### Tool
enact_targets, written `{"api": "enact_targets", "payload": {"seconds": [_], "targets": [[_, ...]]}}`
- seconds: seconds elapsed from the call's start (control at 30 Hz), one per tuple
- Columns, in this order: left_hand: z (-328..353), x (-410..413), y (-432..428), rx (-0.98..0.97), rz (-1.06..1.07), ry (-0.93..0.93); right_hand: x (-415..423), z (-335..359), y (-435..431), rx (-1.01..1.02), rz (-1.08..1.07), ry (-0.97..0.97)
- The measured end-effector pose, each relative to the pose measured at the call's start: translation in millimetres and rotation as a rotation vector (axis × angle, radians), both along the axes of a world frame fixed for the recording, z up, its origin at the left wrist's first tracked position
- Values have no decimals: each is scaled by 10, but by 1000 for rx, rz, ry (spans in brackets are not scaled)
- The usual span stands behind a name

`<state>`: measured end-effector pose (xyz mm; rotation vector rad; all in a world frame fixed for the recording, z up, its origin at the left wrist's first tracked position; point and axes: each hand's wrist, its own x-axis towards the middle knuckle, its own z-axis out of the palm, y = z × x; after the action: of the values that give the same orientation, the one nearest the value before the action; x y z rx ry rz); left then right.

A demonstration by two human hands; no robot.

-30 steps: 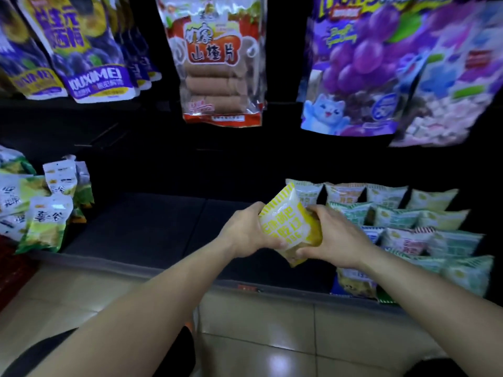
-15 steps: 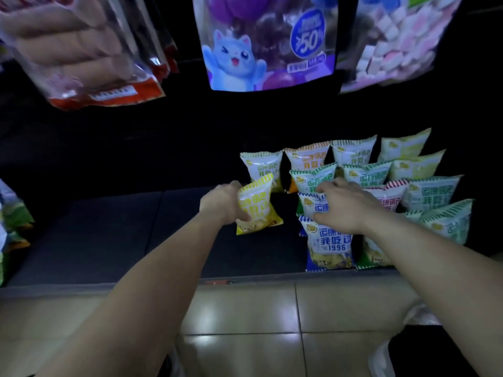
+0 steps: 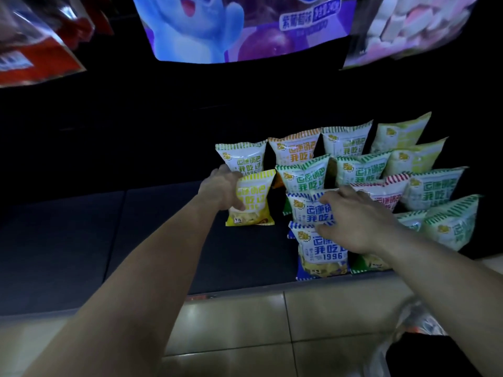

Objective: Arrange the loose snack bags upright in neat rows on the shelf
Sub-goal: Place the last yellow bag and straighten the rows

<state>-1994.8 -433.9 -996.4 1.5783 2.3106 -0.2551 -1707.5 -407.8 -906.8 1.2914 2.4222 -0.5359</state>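
My left hand (image 3: 221, 190) grips the left edge of a yellow snack bag (image 3: 254, 202), which stands upright on the dark shelf (image 3: 152, 240) in front of a green-striped bag (image 3: 242, 156). My right hand (image 3: 353, 219) rests fingers spread on a blue-striped bag (image 3: 307, 210), behind the front blue bag (image 3: 321, 251). Several more bags stand in rows to the right, among them a red-striped bag (image 3: 386, 191) and green ones (image 3: 449, 224).
Large purple (image 3: 239, 25), pink-white (image 3: 424, 25) and red (image 3: 35, 47) bags hang above the shelf. The shelf's left half is bare dark surface. Tiled floor (image 3: 234, 322) lies below the shelf edge, with a crumpled plastic bag (image 3: 416, 319) at lower right.
Both hands held the yellow bag before. The left hand carried it to the shelf beside the rows, and the right hand let go and moved onto the blue-striped bags. The view came closer.
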Motion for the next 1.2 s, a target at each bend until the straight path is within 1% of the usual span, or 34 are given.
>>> {"api": "enact_targets", "payload": {"seconds": [0.3,0.43,0.7,0.8,0.97,1.2], "targets": [[-46,80,-67,126,81,-88,-42,47,-53,13,-2,9],[-26,124,-89,130,121,-85,-17,53,-74,18,1,-8],[-76,237,-53,147,132,-57,-6,47,-78,2,-13,-30],[-74,241,-32,141,71,-12,-38,37,-81,2,-13,-30],[-104,242,-76,211,-61,184,-65,40,-76,10,-8,-21],[-74,251,-177,269,-65,197,-83,51,-77,30,-4,-8]]}}
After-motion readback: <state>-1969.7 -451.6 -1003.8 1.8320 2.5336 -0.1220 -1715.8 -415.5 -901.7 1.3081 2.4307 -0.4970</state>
